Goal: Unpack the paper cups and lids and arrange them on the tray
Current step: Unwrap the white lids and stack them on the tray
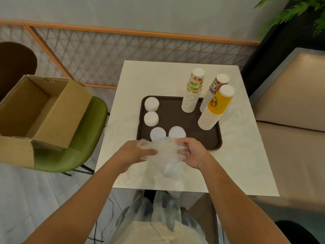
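A dark brown tray (177,113) lies on the white table (158,78). Several white lid stacks sit along its left and front, such as one lid stack (151,104) at the far left corner. Three upside-down cup stacks stand on its right side: a fruit-patterned stack (193,90), a brown-patterned stack (215,88) and a yellow stack (215,108). At the tray's near edge both hands grip a clear plastic bag (167,155) with white lids blurred inside. My left hand (135,152) holds its left side, my right hand (191,152) its right side.
An open, empty-looking cardboard box (40,106) rests on a green chair (84,143) to the left of the table. A beige bench seat (290,120) runs along the right. More crumpled clear plastic (158,213) hangs below the table's near edge.
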Tool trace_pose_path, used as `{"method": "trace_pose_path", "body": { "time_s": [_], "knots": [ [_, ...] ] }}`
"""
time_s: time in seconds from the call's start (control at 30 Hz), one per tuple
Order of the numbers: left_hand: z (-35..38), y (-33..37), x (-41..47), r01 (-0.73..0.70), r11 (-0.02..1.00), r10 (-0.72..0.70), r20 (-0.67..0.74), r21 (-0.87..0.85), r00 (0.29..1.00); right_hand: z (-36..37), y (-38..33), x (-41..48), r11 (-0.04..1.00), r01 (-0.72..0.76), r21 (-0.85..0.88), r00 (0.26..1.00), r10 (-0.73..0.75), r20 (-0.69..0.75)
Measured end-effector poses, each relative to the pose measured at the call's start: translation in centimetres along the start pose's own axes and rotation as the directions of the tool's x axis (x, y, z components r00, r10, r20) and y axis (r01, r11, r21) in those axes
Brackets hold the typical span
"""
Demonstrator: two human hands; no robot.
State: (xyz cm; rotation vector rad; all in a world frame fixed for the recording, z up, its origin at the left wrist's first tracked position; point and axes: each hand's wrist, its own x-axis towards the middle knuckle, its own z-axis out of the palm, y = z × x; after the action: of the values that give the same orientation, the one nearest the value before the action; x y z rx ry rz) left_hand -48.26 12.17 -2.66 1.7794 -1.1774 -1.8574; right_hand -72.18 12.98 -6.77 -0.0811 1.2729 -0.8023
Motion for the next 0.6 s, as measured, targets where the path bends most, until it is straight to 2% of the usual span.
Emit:
{"method": "trace_pose_path", "body": {
  "time_s": [0.03,0.07,0.1,0.13,0.2,0.3,0.4,0.43,0.5,0.57,0.6],
  "knots": [
    [0.0,-0.4,0.3,-0.024,0.965,0.044,-0.074,0.26,0.996,0.3,0.2,0.0,0.999,0.004,-0.033,1.0,-0.005,-0.017],
    [0.1,-0.7,0.5,-0.014,0.887,0.088,-0.14,0.461,0.986,0.6,0.4,-0.1,0.998,0.008,-0.066,1.0,-0.009,-0.027],
    [0.3,-0.9,0.6,0.025,0.828,0.109,-0.204,0.561,0.973,0.8,0.6,0.0,0.994,0.018,-0.106,0.999,-0.022,-0.043],
    [0.5,-1.1,0.7,0.064,0.811,0.103,-0.249,0.582,0.963,0.9,0.9,0.1,0.985,0.037,-0.166,0.997,-0.048,-0.066],
    [0.8,-1.2,0.4,0.091,0.84,0.055,-0.251,0.534,0.967,0.9,1.3,0.1,0.932,0.111,-0.345,0.988,-0.14,-0.062],
    [1.0,-1.5,0.4,0.099,0.924,-0.018,-0.215,0.37,0.977,0.8,1.7,-0.2,0.799,0.216,-0.561,0.971,-0.238,0.034],
    [0.7,-1.8,0.7,0.096,0.995,-0.084,-0.3,0.028,0.95,0.7,2.0,-0.5,0.692,0.266,-0.671,0.952,-0.3,0.068],
    [0.7,-2.0,0.8,0.089,0.987,-0.126,-0.295,-0.134,0.947,0.6,2.1,-0.6,0.662,0.284,-0.694,0.943,-0.325,0.076],
    [0.8,-2.1,0.7,0.09,0.881,-0.19,-0.172,-0.465,0.967,0.5,2.3,-0.7,0.564,0.323,-0.76,0.919,-0.38,0.108],
    [1.0,-2.1,0.5,0.101,0.783,-0.187,-0.078,-0.614,0.979,0.5,2.6,-1.0,0.458,0.357,-0.814,0.892,-0.427,0.151],
    [1.1,-2.2,0.6,0.099,0.792,-0.185,-0.083,-0.602,0.979,0.6,2.8,-1.0,0.425,0.369,-0.827,0.88,-0.447,0.162]
  ]
}}
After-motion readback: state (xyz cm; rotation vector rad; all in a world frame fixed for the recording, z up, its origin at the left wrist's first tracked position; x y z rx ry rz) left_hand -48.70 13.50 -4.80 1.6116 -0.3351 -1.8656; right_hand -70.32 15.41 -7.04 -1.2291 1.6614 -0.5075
